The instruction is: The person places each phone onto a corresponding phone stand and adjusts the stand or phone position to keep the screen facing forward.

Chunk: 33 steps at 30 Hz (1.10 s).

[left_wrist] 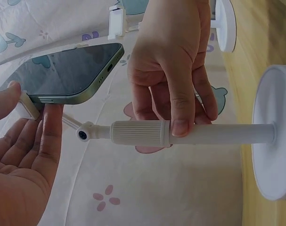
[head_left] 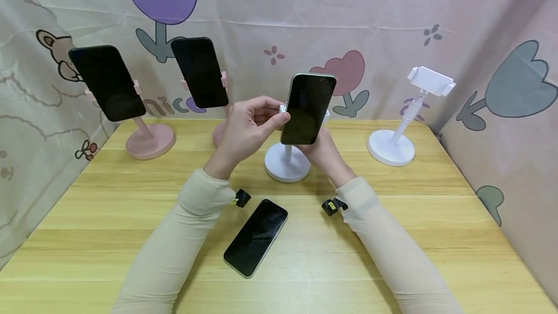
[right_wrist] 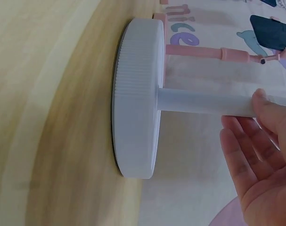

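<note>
A phone [head_left: 308, 110] with a black screen and pale green frame sits upright in the holder of a white phone stand [head_left: 285, 171]. At the phone's left edge, my left hand [head_left: 244, 130] pinches the white clamp [head_left: 282, 108] between thumb and fingers. In the left wrist view, some left fingertips lie under the phone. My right hand [head_left: 326, 156], partly hidden behind the phone, grips the stand's pole [right_wrist: 199, 100] with thumb and fingers, just below the ribbed collar [left_wrist: 139, 133]. The round base [right_wrist: 138, 99] rests on the table.
Another phone [head_left: 255, 238] lies face up on the wooden table [head_left: 348, 265] between my forearms. Two pink stands at the back left hold phones [head_left: 108, 84] [head_left: 200, 72]. A second white stand [head_left: 391, 147] with a bare holder is at the back right. A patterned curtain [head_left: 248, 4] hangs behind.
</note>
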Motion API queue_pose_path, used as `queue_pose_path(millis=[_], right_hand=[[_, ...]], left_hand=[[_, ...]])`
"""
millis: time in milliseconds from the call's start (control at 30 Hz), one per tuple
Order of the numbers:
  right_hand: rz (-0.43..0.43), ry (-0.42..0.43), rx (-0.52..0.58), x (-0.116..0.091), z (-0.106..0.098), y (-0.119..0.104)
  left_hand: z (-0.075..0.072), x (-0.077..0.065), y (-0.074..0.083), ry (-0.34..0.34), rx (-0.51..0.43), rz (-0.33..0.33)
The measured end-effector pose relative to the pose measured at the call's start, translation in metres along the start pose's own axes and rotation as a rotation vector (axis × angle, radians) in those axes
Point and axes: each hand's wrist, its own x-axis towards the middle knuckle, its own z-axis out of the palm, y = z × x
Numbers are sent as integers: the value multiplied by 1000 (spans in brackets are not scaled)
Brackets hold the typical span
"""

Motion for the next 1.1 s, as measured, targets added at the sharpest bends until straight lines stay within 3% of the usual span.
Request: queue_pose_path(millis=[267,867,1100], right_hand=[[52,-20,-25,2,3,-1],[23,27,-64,12,6,5],[51,35,-57,18,8,9]], left_hand=[[-1,0,0,3,0,9],[-1,1,-7,32,21,-13],[-2,2,-10,34,29,-17]])
